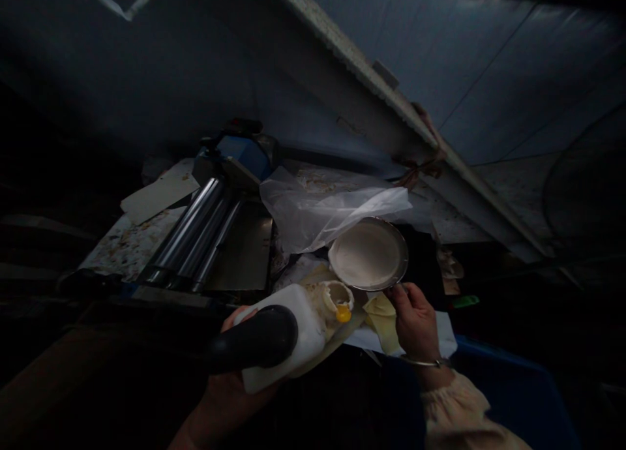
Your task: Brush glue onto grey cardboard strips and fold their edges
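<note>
A white plastic jug (306, 323) lies tilted in my left hand (227, 394), its open mouth facing right. Dried residue rings the mouth, and a yellow-orange drop hangs at its lip. A dark rounded object (259, 338) covers part of the jug; I cannot make out what it is. My right hand (415, 323) grips the handle of a round metal pan (402, 267) just beyond the jug's mouth. Pale, creamy material (366, 254) fills the pan. Most of the left fingers are hidden behind the jug.
A roller machine (188, 231) with a blue housing (242, 153) stands at the left. Clear plastic sheeting (313, 215) lies behind the pan. Yellowish cloth or paper (382, 319) is below it. A slanted board (362, 65) crosses behind, and a blue container (528, 391) sits lower right.
</note>
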Tool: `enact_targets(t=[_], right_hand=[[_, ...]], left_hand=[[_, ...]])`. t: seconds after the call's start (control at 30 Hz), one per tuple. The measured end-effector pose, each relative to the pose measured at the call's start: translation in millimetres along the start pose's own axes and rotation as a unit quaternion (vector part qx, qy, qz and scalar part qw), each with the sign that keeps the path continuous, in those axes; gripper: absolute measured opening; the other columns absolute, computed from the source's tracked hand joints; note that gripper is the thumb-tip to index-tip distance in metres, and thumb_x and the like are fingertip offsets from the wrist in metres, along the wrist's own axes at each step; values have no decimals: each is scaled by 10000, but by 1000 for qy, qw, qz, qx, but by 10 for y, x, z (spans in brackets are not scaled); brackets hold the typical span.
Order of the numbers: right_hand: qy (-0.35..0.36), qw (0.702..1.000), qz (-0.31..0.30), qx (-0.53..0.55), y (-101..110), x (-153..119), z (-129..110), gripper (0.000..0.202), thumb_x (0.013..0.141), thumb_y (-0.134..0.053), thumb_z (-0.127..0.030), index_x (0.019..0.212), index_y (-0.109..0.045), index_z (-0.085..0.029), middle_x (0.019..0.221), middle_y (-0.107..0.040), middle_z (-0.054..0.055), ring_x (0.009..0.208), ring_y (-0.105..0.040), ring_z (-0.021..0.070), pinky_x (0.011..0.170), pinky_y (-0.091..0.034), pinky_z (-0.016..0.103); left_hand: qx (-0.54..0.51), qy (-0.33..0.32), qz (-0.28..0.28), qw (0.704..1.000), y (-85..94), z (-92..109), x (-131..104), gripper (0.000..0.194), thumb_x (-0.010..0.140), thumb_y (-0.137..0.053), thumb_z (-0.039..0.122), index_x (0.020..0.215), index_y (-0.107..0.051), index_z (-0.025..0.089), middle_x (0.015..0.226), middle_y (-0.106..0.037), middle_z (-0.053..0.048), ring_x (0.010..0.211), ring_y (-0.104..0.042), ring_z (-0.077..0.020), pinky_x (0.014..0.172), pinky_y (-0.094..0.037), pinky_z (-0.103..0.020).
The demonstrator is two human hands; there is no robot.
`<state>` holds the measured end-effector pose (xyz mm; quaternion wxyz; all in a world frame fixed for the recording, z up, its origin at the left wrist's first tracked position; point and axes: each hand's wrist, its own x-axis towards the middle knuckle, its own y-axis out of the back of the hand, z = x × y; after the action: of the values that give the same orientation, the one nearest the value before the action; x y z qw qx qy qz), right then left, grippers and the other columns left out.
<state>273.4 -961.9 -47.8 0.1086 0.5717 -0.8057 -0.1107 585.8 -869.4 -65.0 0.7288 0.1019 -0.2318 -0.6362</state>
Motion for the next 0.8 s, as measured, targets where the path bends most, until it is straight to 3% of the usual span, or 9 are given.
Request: enact_targets(t=[0.17, 0.3, 0.43, 0.53, 0.7, 0.8], right_hand=[[-29, 997, -12, 70, 60, -39, -45, 329, 814, -631, -525, 809, -579, -200, 644, -520, -22, 556, -452, 107, 474, -363, 210], [-30, 997, -22, 71, 166, -99, -111, 329, 804, -646, -520, 820, -593, -195, 720, -585, 3, 665, -526, 136, 582, -438, 232], [-33, 997, -34, 58, 298, -157, -184, 347, 791, -652, -534, 803, -591, -192, 703, -574, -1, 660, -524, 140, 605, -459, 248], [-37, 995, -54, 71, 400, -198, -264, 339, 788, -657, -529, 788, -585, -198, 673, -546, -16, 618, -501, 126, 566, -443, 237], [-43, 992, -84, 80, 505, -301, -482, 342, 785, -661, -522, 743, -578, -193, 630, -530, -27, 606, -506, 125, 558, -446, 242], [-43, 990, -89, 104, 517, -371, -610, 370, 771, -664, -537, 717, -560, -187, 648, -556, -20, 611, -521, 126, 537, -440, 236]], left_hand=[[11, 27, 9, 1000, 16, -37, -50, 908, 646, -792, 380, 1411, -325, 229, 1371, -473, -143, 1217, -514, -360, 984, -486, -531], [56, 34, 33, 997, 40, -48, -105, 893, 629, -802, 414, 1386, -381, 199, 1195, -577, -140, 1109, -577, -353, 912, -517, -524], [47, 64, 42, 996, 102, 68, -147, 779, 620, -797, 437, 1292, -486, 194, 1040, -614, -89, 981, -618, -321, 834, -548, -496], [28, 80, 34, 996, 208, 204, -161, 737, 619, -795, 421, 1262, -501, 215, 1081, -612, -80, 972, -614, -318, 812, -554, -486], [40, 39, 13, 998, 471, 423, -152, 689, 642, -778, 425, 1239, -510, 207, 1025, -609, -80, 985, -606, -323, 807, -552, -489], [62, 42, 9, 997, 636, 551, -162, 727, 578, -804, 477, 1185, -525, 191, 1023, -612, -78, 974, -612, -326, 798, -554, -493]])
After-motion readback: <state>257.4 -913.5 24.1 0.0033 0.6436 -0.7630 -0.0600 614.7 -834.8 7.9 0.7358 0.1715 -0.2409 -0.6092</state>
